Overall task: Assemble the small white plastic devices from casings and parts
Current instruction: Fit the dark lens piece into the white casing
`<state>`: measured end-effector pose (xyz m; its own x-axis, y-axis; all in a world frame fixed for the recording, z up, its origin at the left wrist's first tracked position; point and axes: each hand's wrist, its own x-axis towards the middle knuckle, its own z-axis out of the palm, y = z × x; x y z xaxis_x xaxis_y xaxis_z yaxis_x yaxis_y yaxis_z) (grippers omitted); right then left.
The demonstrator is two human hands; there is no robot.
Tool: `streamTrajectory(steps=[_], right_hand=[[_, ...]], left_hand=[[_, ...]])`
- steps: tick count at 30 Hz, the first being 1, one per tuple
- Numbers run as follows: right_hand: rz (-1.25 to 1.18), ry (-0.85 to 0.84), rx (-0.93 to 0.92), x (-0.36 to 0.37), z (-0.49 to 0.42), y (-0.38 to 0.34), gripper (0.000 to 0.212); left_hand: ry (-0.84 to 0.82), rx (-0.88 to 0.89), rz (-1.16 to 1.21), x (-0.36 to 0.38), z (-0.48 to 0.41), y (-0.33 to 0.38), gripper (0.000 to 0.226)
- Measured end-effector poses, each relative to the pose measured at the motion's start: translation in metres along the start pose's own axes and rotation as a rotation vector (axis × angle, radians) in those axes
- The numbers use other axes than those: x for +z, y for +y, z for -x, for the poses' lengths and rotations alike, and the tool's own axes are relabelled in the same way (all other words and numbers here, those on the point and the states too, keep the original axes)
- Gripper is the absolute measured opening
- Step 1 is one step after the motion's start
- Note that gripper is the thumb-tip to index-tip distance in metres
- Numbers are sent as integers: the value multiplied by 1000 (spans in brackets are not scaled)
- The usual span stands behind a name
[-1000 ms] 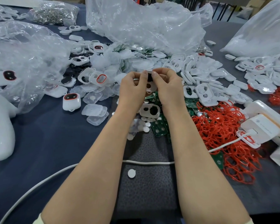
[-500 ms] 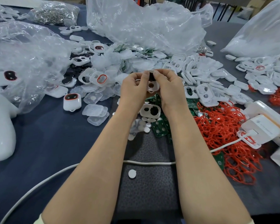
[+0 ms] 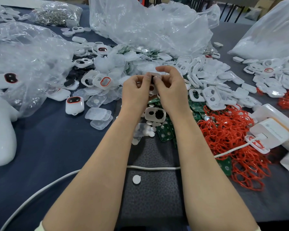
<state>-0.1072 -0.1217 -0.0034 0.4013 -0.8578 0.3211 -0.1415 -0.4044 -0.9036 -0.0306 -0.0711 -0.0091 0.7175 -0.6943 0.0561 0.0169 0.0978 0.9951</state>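
Seen from the head camera, both forearms reach forward over a dark textured mat, and the hands meet just beyond a two-holed casing lying on the table. The left hand and the right hand both have their fingers curled and pinch one small white casing between them. The thumb tips sit close together at its top edge, where a dark part shows. The held piece is up off the table, just behind the two-holed casing and apart from it. Right of that casing spreads a tangle of orange rings. Green circuit boards and white discs lie just nearer than it. Well to its left stands a finished device with an orange-rimmed dark face. Far beyond it sit crumpled clear bags — and nearer the person a white cable crosses the mat.
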Motion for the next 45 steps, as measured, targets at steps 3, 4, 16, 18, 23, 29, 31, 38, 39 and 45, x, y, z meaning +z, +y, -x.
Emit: streamTrajectory(steps=[3, 4, 16, 18, 23, 29, 31, 38, 39, 45], right_hand=[[-80, 20, 69, -1, -1, 1, 17], [-100, 27, 81, 0, -1, 2, 16], [140, 81, -25, 5, 4, -3, 14], [155, 71, -53, 5, 6, -4, 19], [155, 90, -98, 7, 8, -3, 22], [245, 124, -174, 9, 7, 1, 18], [256, 118, -182, 8, 6, 1, 21], [285, 63, -275, 5, 7, -2, 33], [291, 55, -286, 5, 7, -2, 33], [311, 80, -334, 5, 8, -2, 28]], left_hand=[[-13, 39, -64, 2, 1, -1, 13], [-18, 54, -83, 2, 1, -2, 10], [25, 240, -310, 1, 7, -6, 6], [41, 208, -262, 0, 6, -5, 7], [7, 55, -79, -1, 4, -4, 7], [-71, -57, 186, -1, 6, 1, 16], [-77, -74, 245, -1, 7, 4, 15], [-115, -184, 496, -4, 6, 9, 11], [-119, -203, 532, -5, 5, 10, 12], [-148, -309, 683, -7, 3, 11, 22]])
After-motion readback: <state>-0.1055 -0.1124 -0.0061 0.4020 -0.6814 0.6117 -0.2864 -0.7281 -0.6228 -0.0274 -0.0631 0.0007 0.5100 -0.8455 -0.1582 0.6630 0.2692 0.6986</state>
